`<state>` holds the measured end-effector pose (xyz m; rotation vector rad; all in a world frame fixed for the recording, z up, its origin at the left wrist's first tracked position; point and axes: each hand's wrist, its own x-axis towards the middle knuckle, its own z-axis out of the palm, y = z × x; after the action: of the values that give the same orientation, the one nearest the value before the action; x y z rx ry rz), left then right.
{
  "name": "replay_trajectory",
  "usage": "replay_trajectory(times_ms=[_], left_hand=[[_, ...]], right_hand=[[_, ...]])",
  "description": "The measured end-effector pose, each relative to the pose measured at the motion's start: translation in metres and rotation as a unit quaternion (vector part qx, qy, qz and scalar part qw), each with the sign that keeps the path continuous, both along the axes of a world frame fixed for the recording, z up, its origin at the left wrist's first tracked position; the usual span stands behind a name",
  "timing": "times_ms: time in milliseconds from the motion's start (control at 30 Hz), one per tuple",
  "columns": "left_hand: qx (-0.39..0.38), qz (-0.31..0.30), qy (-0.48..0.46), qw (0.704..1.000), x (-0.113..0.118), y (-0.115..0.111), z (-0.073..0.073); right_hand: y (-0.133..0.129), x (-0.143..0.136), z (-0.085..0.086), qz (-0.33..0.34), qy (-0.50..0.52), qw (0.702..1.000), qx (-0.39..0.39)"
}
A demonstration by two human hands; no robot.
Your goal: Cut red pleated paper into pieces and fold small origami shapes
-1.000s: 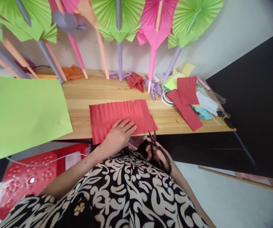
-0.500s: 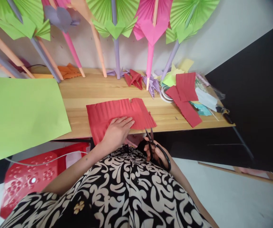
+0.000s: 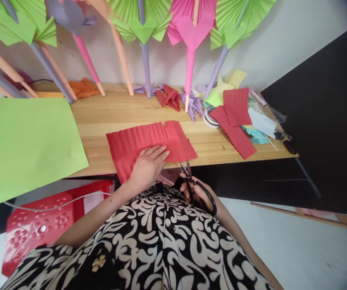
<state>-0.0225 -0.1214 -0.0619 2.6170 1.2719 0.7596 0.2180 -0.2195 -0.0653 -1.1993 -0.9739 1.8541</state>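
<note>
A creased sheet of red paper lies at the front edge of the wooden table, its near left corner reaching over the edge. My left hand rests flat on it, fingers stretched out and holding nothing. Black-handled scissors are in my right hand, just off the table's front edge. Their blades are parted and point up at the paper's near right edge; whether they touch it I cannot tell. A small notch shows in the paper's far edge.
A large green sheet overhangs the table on the left. Red paper pieces, a tape roll and scraps lie at the right. Paper fans on sticks lean against the wall. A red plastic stool stands below, left.
My right hand has moved slightly left with the scissors, bringing the blades nearer the red paper's edge. My left hand stays flat on the sheet. The whole view has shifted a little.
</note>
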Motion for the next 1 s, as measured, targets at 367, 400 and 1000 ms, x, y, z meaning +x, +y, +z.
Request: replay_trajectory(times_ms=[367, 400, 1000], left_hand=[[-0.015, 0.003, 0.012, 1.0, 0.002, -0.003, -0.002], [-0.013, 0.005, 0.012, 1.0, 0.002, -0.003, -0.002], [-0.013, 0.034, 0.003, 0.999, 0.004, -0.006, -0.004]], right_hand=[[0.012, -0.017, 0.001, 0.019, -0.01, 0.999, -0.027], [0.013, -0.018, -0.001, 0.021, -0.004, 0.999, -0.025], [0.013, -0.023, -0.005, 0.022, -0.028, 0.999, 0.003]])
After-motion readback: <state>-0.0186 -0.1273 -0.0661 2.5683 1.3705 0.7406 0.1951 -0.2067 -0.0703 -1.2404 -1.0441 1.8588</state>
